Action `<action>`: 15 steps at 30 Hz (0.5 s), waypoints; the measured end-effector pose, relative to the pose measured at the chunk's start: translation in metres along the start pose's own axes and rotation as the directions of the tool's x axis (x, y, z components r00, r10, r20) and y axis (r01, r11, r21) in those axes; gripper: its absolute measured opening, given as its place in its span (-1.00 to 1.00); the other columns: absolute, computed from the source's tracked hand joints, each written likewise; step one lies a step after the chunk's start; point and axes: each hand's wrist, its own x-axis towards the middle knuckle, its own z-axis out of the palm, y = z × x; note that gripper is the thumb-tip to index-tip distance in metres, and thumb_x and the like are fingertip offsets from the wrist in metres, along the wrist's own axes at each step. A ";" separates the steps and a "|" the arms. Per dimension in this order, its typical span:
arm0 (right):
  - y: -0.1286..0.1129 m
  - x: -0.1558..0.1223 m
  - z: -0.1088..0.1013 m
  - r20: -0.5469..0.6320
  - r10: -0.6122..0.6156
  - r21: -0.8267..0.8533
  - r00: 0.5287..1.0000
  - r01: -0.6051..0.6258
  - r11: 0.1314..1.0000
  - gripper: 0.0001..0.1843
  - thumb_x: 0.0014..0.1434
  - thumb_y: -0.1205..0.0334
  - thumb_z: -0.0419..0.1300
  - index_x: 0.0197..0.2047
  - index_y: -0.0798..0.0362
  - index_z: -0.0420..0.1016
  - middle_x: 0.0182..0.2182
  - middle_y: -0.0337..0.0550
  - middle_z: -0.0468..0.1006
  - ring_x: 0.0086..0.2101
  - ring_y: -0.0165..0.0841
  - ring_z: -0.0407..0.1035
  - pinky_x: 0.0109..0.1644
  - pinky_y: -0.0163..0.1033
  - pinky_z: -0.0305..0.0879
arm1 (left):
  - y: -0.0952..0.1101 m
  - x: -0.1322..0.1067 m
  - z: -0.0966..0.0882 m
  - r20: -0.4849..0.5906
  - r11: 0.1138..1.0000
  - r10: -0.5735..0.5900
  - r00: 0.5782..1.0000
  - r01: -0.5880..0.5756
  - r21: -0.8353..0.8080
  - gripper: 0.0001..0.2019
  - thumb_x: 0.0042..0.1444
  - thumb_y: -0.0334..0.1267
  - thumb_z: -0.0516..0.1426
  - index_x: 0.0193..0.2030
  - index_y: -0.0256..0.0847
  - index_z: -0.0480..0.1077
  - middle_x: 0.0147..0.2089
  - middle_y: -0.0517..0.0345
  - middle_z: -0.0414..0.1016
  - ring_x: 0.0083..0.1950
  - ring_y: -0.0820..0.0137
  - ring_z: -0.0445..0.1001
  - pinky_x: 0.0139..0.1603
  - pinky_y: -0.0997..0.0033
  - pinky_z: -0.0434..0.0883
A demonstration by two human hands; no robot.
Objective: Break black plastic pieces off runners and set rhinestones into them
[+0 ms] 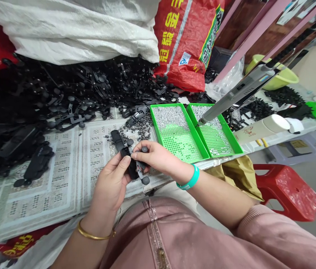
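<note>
My left hand [112,183] grips a small black plastic part [131,168] from the left, thumb on top. My right hand [155,157], with a teal wristband, closes on the same part from the right, fingers pinched around its arm with round black knobs. Both hands hover over the near edge of the patterned table mat [62,179]. Another black part [117,139] lies just beyond the hands among small dark screws.
A large heap of black plastic parts [76,89] fills the back and left. Two green perforated trays [180,130] hold tiny metal screws; a grey electric screwdriver [239,93] hangs over the right one. Sacks stand behind. A red stool [287,190] is right.
</note>
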 end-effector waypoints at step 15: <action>-0.008 -0.004 0.004 -0.090 -0.010 -0.134 0.996 -0.002 0.991 -0.87 0.06 0.19 0.21 -0.35 0.05 0.35 -0.60 -0.35 0.31 -0.66 -0.55 0.23 -0.67 -0.46 0.23 | -0.001 0.002 -0.002 -0.052 1.000 0.024 0.998 -0.023 0.020 -0.70 -0.09 -0.27 0.29 -0.15 -0.21 0.50 -0.17 0.06 0.59 -0.14 0.26 0.54 -0.13 0.26 0.53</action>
